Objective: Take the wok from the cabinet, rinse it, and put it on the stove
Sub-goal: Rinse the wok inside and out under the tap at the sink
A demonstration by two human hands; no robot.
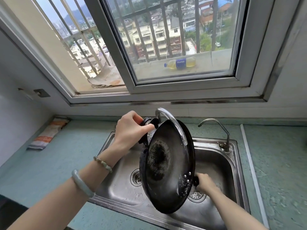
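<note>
Over the steel sink point(221, 156) we've got the wok point(172, 171) tipped steeply on edge, hollow side facing us, the curved tap point(174, 123) arching across its upper rim. Our left hand point(129, 130) has its fingers point(135, 116) curled tight round the upper handle. Our right hand point(204, 181), low above the right drain, grips the lower handle, fingertips hidden.

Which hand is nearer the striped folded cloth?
Left. The left hand grips the black wok's upper handle, right of the striped folded cloth; the right hand holds the lower handle, farther right.
</note>
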